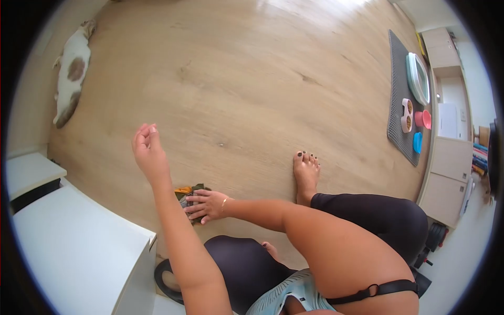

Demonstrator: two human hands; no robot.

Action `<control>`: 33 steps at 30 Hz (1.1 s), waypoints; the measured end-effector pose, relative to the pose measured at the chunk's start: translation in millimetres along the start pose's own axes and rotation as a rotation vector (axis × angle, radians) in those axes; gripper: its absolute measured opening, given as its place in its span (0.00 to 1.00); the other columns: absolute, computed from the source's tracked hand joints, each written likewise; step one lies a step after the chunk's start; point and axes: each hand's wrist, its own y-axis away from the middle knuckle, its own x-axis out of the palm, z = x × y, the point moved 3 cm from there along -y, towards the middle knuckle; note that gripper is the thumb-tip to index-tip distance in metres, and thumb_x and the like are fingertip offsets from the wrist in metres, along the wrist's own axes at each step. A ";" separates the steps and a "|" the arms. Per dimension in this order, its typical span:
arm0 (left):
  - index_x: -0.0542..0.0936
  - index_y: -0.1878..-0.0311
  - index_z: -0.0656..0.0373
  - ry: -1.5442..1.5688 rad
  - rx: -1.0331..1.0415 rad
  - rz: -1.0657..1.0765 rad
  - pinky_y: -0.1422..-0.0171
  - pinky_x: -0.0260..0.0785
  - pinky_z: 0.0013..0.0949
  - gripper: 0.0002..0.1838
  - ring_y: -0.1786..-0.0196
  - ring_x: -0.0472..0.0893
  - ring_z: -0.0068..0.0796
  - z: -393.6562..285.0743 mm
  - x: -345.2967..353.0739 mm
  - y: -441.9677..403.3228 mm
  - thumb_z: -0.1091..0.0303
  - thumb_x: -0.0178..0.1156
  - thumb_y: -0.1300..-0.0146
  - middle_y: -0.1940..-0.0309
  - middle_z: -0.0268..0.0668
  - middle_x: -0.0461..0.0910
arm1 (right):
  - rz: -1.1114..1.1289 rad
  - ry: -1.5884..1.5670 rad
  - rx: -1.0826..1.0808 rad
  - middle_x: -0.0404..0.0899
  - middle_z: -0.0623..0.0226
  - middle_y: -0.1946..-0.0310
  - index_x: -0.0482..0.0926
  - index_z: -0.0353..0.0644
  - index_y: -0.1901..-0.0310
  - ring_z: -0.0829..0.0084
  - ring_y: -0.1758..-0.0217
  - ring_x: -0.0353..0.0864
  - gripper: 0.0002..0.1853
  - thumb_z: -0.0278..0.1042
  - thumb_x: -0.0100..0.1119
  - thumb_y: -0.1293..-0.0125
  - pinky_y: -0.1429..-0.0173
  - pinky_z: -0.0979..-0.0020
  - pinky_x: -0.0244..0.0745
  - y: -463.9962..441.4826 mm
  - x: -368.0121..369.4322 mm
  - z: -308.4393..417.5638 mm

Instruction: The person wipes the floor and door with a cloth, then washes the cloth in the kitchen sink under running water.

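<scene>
My left hand [147, 147] is stretched forward over the wooden floor. Its fingers are curled in with the thumb against them, and whatever they may hold is too small or hidden to make out. Lower down, my right hand [206, 206], with a thin bracelet at the wrist, has its fingers spread. They rest over a crumpled dark green and grey bundle with an orange part [182, 190], which looks like fabric or a soft packet. My left forearm and right hand cover much of this bundle, so its kind cannot be told.
A white and brown cat [72, 73] lies along the left wall. White furniture [79, 236] stands at lower left. On the right, a grey mat [397, 79] carries a litter tray [418, 79], a double food bowl [407, 115], a pink bowl [423, 119] and a blue bowl [417, 142].
</scene>
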 end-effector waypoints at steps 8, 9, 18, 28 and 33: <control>0.79 0.57 0.63 0.121 -0.010 0.208 0.45 0.69 0.31 0.12 0.51 0.77 0.29 -22.6 79.7 26.2 0.63 0.53 0.33 0.43 0.40 0.70 | -0.391 0.220 1.810 0.30 0.81 0.24 0.44 0.73 0.27 0.57 0.22 0.31 0.30 0.64 0.28 0.29 0.25 0.45 0.31 303.2 -145.3 -160.6; 0.79 0.57 0.63 0.126 0.012 0.227 0.45 0.69 0.31 0.12 0.51 0.77 0.29 -34.8 87.8 27.8 0.63 0.53 0.33 0.43 0.40 0.70 | -0.476 0.027 1.997 0.27 0.81 0.24 0.42 0.71 0.27 0.55 0.22 0.28 0.32 0.67 0.25 0.31 0.25 0.45 0.29 331.9 -148.0 -148.3; 0.79 0.61 0.61 -0.141 0.300 0.405 0.50 0.69 0.35 0.12 0.48 0.76 0.34 -91.8 120.0 89.0 0.62 0.54 0.34 0.45 0.36 0.72 | -0.053 0.073 1.228 0.32 0.75 0.23 0.52 0.67 0.28 0.49 0.23 0.24 0.39 0.75 0.27 0.37 0.26 0.43 0.24 152.0 -115.6 -85.1; 0.79 0.60 0.61 -0.453 0.485 0.429 0.46 0.68 0.35 0.11 0.46 0.75 0.36 -103.2 121.2 120.1 0.63 0.54 0.35 0.47 0.39 0.74 | -0.186 0.170 0.917 0.40 0.90 0.25 0.53 0.81 0.31 0.67 0.21 0.33 0.31 0.72 0.29 0.35 0.23 0.54 0.28 130.6 -142.7 -135.6; 0.78 0.60 0.59 -0.528 0.358 0.538 0.43 0.67 0.36 0.11 0.44 0.74 0.37 -128.5 143.3 153.4 0.62 0.54 0.34 0.45 0.37 0.74 | -0.294 0.145 1.405 0.35 0.87 0.24 0.48 0.80 0.29 0.64 0.21 0.29 0.30 0.70 0.25 0.32 0.23 0.56 0.26 353.9 -199.8 -199.6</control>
